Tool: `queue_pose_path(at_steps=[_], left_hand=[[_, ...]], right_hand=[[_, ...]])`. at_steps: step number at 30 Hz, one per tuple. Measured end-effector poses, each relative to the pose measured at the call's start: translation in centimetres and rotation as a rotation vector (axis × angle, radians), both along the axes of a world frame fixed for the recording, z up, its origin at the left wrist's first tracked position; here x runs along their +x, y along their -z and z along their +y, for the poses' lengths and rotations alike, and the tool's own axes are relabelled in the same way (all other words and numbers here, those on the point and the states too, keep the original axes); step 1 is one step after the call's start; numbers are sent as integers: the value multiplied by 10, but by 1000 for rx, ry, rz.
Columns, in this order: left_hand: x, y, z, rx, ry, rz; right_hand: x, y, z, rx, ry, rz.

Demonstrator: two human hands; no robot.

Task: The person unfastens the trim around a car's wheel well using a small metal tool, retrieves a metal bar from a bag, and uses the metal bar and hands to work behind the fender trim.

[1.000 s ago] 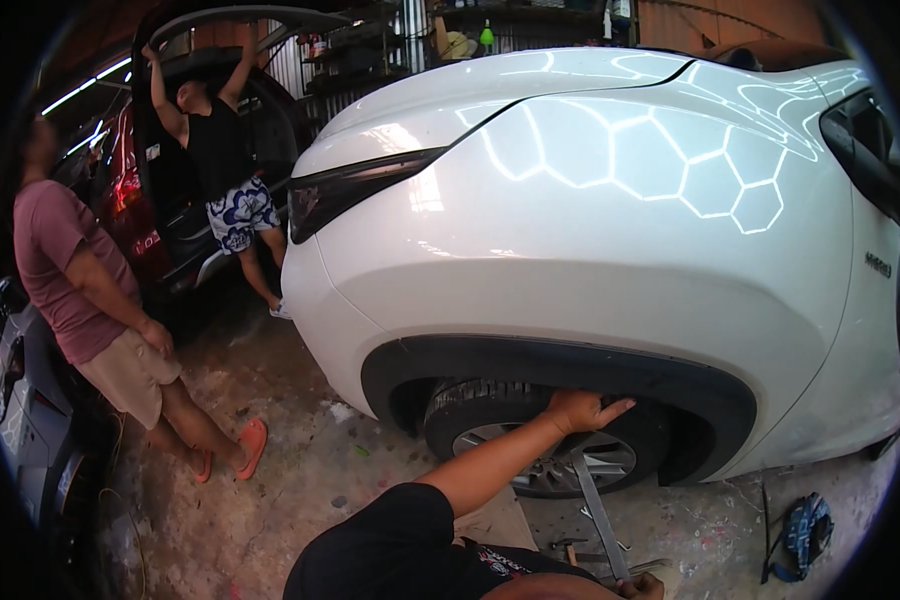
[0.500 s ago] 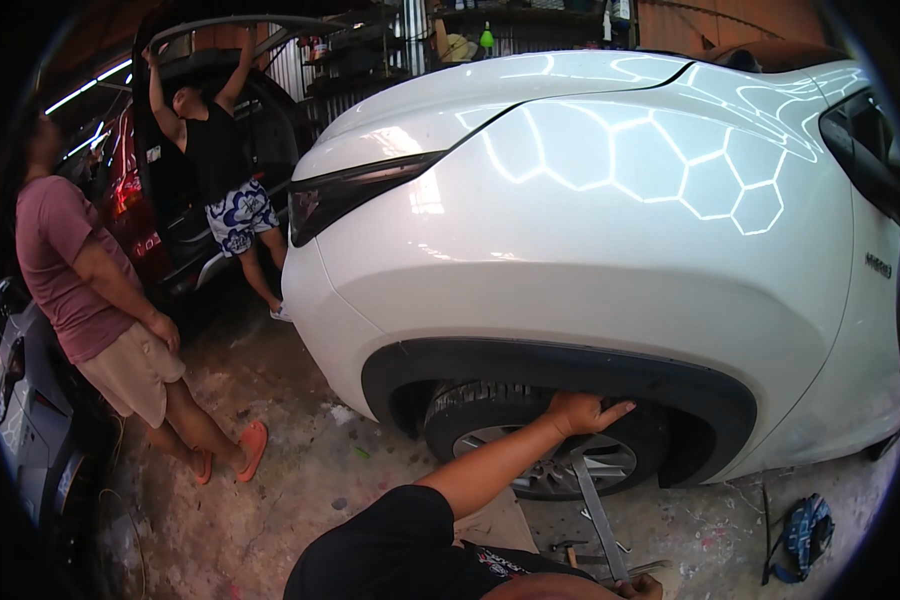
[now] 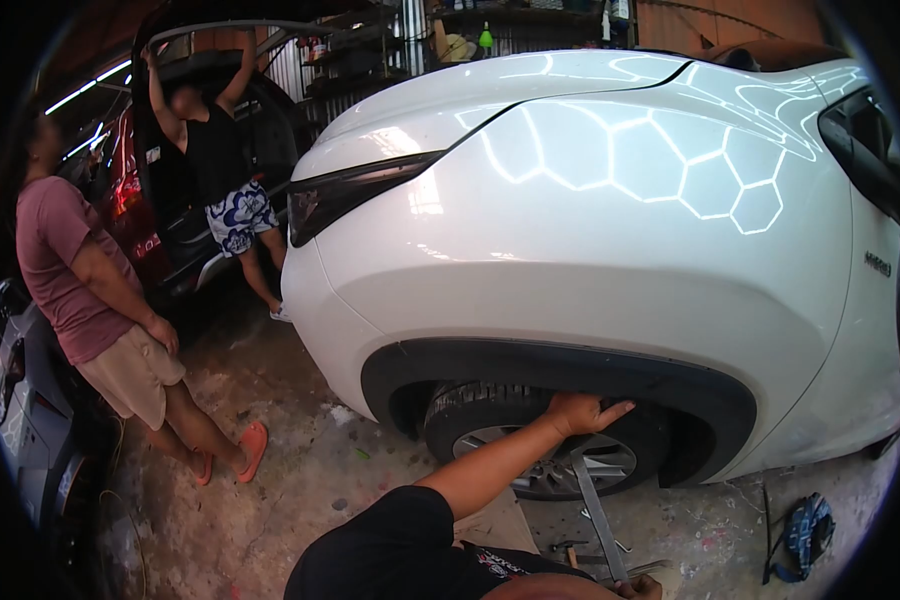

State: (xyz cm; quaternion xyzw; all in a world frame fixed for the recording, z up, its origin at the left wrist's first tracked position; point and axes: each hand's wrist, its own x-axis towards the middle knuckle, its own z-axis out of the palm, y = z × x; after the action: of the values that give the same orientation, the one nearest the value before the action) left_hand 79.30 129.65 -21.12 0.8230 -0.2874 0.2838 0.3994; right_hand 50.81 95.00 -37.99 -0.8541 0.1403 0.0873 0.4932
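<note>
My left hand (image 3: pixel 582 412) rests at the top of the front tyre (image 3: pixel 470 405), under the black wheel-arch trim (image 3: pixel 570 360) of a white car (image 3: pixel 570 240). Its thumb sticks out to the right, and the other fingers are hidden behind the tyre's top. At the bottom edge my right hand (image 3: pixel 642 588), partly cut off, is closed around the lower end of a long flat metal bar (image 3: pixel 600 525). The bar slants up to the left, and its upper end overlaps the wheel's spokes in view; I cannot tell whether they touch.
A hammer (image 3: pixel 571 555) and other small tools lie on the floor below the wheel. A blue patterned bag (image 3: pixel 808 535) sits to the right. On the left stands a person in a pink shirt (image 3: pixel 65 260); behind, another person (image 3: pixel 215 150) reaches up at a red vehicle's raised tailgate.
</note>
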Motion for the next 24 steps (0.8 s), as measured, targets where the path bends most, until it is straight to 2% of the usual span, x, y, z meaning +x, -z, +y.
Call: queue_pose_path(at_steps=[7,14,19,24], left_hand=[[-1,-2,0,-7,4,-20],[-2,-4,0,-4,8,-5],[-2,-2,0,8,-3,8],[0,-1,0,11,-4,-2]], right_hand=[[1,19,-11,-54,-10,-15],[-1,-4,1,-62,32,36],[-2,16,-8,-27,30,1],[-2,-9,2,-16,51,33]])
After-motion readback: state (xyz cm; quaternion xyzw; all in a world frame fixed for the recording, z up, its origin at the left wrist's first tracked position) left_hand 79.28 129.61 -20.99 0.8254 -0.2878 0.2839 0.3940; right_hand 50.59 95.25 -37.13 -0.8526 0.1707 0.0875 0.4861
